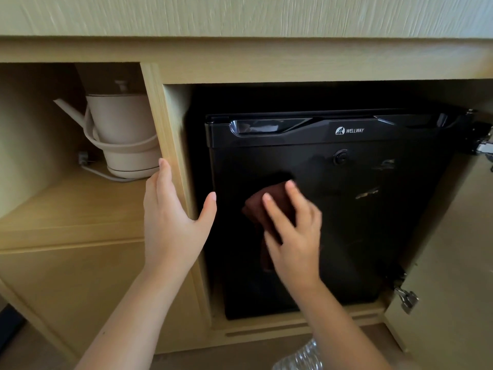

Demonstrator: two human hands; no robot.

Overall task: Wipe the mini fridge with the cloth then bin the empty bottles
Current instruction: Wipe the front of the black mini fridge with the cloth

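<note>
While the fridge (373,249) is wiped, the cloth (260,206) is pressed on its door by the straight-fingered right hand (293,236); the open left hand (170,225) is rested beside the fridge. Its marks (368,193) should be rubbed next.

shot from a single wide-angle camera worn on the head, close in, facing forward and down into a low wooden cabinet (266,68). framed almost square on the black mini fridge (346,209), right of centre, near enough to read the wellway badge on its door. taken from just above and behind both forearms, reaching up from the bottom edge to the left hand (170,225) and right hand (293,241) at mid-frame. bowed and slanted toward the edges by the lens, with a kettle (125,129) on its shelf at far left and door hinges (482,148) at far right.
</note>
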